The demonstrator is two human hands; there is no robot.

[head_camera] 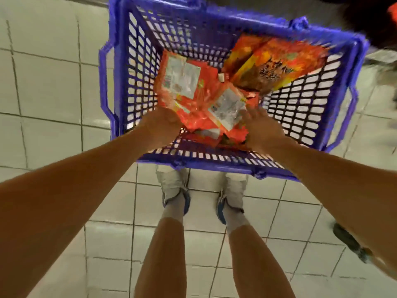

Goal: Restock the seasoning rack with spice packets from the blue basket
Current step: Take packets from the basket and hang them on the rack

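A blue plastic basket [120, 67] stands on the tiled floor just in front of my feet. Inside it lie several orange-red spice packets. My left hand [161, 123] is closed on the lower edge of a bunch of red packets with white labels [184, 82], lifted a little above the basket floor. My right hand [262, 130] reaches in beside it, fingers touching a packet with a white label [227, 106]. More orange packets [279, 61] lean against the far right wall. The frame is blurred by motion. The seasoning rack is not in view.
White floor tiles [47, 87] surround the basket. My shoes [176, 194] stand right behind its near rim. A dark shape, perhaps another person's shoe [350, 241], sits at the lower right; dark shelving shows at the top right corner.
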